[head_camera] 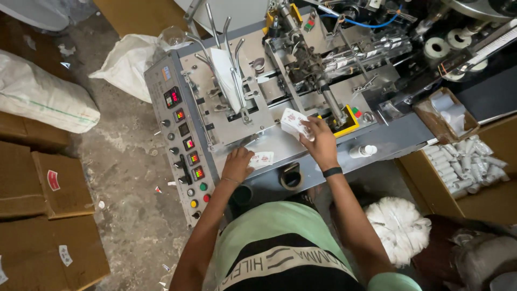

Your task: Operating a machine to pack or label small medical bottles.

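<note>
- Small printed packets: white with red marks, a short stack gripped in the right hand, jutting up and left past its fingertips.
- Single packet: flat on the grey machine deck, touching the left hand; fingers curled, pressing it; long axis crosswise.
- Control panel: left of that hand.

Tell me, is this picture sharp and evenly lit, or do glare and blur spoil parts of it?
Head view: mostly sharp and evenly lit; the metal machine deck shows soft sheen, not harsh glare; the right hand on the small printed packets and the left hand are crisp; straight edges bow slightly toward the frame's borders; the bottom right corner is dim and soft.
</note>
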